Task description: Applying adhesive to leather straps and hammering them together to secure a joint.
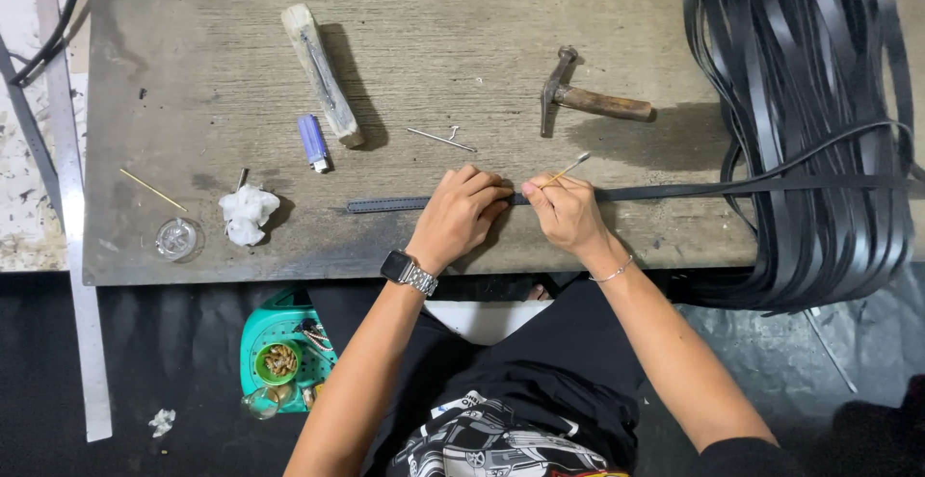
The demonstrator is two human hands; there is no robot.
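Head view, worker seated at a grey, scuffed wooden workbench (193,72). The left hand (461,215), a metal watch at its wrist, presses a long flat black strap (405,204) down onto the bench, fingers curled together over it. The right hand (567,212), touching the strap just at 3 o'clock of the left, pinches a thin pale stick with a swab tip (567,171) between thumb and forefinger, the tip pointing toward 1 o'clock. The strap lies across the bench's near part, its free end toward 9 o'clock and its other end running toward 3 o'clock into a large bundle of black straps (809,101) draped over the bench edge. At 12 o'clock of the hands: a bent wire pin (441,138). At 1 o'clock: a rusty wooden-handled hammer (590,99). At 11 o'clock: a worn wooden block (322,74) and a purple lighter (312,142). At 9 o'clock: a crumpled white tissue (248,213) and a small clear glass dish (177,238).
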